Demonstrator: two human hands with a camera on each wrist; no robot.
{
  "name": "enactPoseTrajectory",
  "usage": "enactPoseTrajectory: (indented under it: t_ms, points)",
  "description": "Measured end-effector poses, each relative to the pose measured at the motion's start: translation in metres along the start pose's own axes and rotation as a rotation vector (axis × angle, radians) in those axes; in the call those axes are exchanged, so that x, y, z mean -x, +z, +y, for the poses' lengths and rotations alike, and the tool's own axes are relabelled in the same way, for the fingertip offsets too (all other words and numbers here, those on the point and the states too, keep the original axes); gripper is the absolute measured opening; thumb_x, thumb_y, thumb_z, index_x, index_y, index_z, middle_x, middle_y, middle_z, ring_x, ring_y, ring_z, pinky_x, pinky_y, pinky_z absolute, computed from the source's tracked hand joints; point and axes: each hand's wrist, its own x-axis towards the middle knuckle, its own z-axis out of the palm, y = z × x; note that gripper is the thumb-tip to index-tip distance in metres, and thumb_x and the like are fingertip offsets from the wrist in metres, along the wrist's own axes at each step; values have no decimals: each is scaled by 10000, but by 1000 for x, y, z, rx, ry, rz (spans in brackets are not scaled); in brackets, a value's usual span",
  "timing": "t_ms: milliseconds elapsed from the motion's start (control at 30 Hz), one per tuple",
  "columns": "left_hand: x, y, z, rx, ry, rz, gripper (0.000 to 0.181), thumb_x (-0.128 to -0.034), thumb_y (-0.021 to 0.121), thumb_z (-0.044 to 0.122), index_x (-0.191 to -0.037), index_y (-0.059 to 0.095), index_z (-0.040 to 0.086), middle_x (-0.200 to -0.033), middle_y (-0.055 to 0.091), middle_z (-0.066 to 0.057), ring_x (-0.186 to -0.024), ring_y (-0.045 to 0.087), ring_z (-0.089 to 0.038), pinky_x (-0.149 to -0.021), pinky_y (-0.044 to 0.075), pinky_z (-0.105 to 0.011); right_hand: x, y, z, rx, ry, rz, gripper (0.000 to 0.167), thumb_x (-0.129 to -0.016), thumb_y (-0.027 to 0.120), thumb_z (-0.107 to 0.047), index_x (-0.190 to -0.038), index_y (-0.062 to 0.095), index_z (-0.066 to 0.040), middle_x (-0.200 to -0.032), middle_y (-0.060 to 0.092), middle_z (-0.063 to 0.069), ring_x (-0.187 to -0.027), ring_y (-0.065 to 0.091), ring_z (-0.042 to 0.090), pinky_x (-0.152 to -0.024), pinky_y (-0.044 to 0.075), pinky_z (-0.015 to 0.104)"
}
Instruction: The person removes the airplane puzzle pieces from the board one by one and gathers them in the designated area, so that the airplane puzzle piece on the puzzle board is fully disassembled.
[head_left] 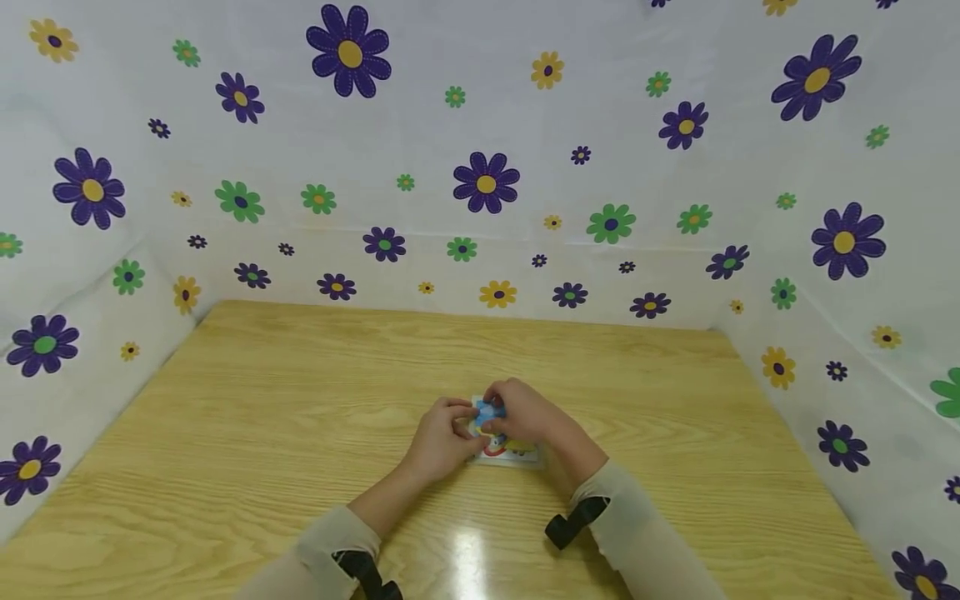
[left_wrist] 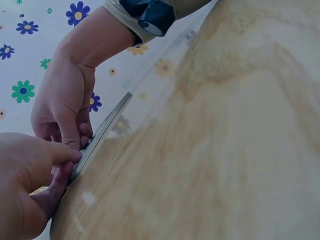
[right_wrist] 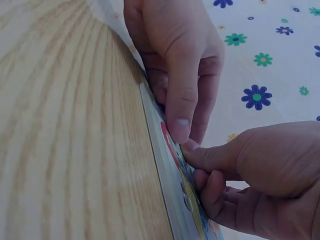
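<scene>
Two hands meet over a small picture board [head_left: 519, 456] that lies flat on the table [head_left: 262, 417], near the middle of the head view. The left hand [head_left: 441, 442] is at the board's left edge, thumb and fingers bent and spread apart, their tips touching it; whether they grip or only steady it, I cannot tell. The right hand [head_left: 525, 413] reaches in from the other side, fingers and thumb bent about a blue part [head_left: 490, 412] at the board's upper left; whether they pinch it or press it down is hidden. Below that, toward the board's lower edge, show a red curve [head_left: 495, 452] and a yellow patch. Both wrist views show the board nearly edge-on, thin, with the hands close together over it. Each forearm wears a pale sleeve [head_left: 637, 521] and a black wrist device [head_left: 576, 522]. Pale wood grain runs across the table, and a bright reflection shines nearer the person. Beyond, white cloth [head_left: 300, 142] printed with purple, green and yellow flowers rises along the back and both sides, lightly creased.
</scene>
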Motion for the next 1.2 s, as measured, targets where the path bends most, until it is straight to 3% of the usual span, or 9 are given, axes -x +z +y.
enactPoseTrajectory:
  t_ms: [233, 467, 633, 767, 933, 1200]
  points:
    - [2, -1, 3, -13, -11, 5, 530, -815, 808, 81, -1259, 604, -125, -1309, 532, -246, -770, 652, -113, -618, 545, -177, -2, 4, 5, -83, 55, 31, 399, -890, 774, -225, -1202, 620, -31, -1173, 617, 117, -1023, 579, 212, -966, 521, 401]
    - [1, 0, 7, -34, 0, 1, 526, -827, 799, 83, -1261, 599, -139, -1325, 535, -240, -804, 674, -136, -644, 556, -178, 6, 10, 13, -273, 58, 205, 285, -911, 741, -153, -1174, 662, -76, -997, 638, 66, -779, 600, 158, -672, 535, 273]
    - [3, 0, 7, -34, 8, 11, 521, -818, 802, 67, -1247, 603, -151, -1312, 541, -248, -799, 675, -145, -641, 555, -179, 14, 8, 16, -343, 45, 197, 215, -957, 670, -115, -1172, 689, -99, -913, 608, 65, -707, 590, 151, -603, 515, 257]
    - [4, 0, 6, -35, 13, 17, 524, -808, 808, 59, -1241, 604, -154, -1301, 544, -258, -791, 671, -142, -638, 551, -174, 19, 6, 22, -445, 103, 189, 147, -964, 660, -100, -1107, 678, -71, -956, 616, 87, -759, 631, 166, -657, 568, 277]
    - [4, 1, 5, -42, 25, 17, 543, -791, 822, 57, -1237, 603, -159, -1294, 548, -260, -783, 668, -140, -637, 545, -164, 26, 2, 37, -582, 214, 229, 185, -950, 684, -103, -1114, 648, -26, -1014, 611, 127, -809, 658, 187, -720, 604, 286]
    - [3, 1, 3, -49, 19, 14, 535, -805, 823, 84, -1242, 612, -141, -1313, 536, -249, -782, 649, -128, -648, 557, -177, 38, -9, 61, -623, 362, 349, 287, -929, 711, -113, -1161, 614, 25, -1038, 582, 141, -836, 643, 170, -725, 586, 256]
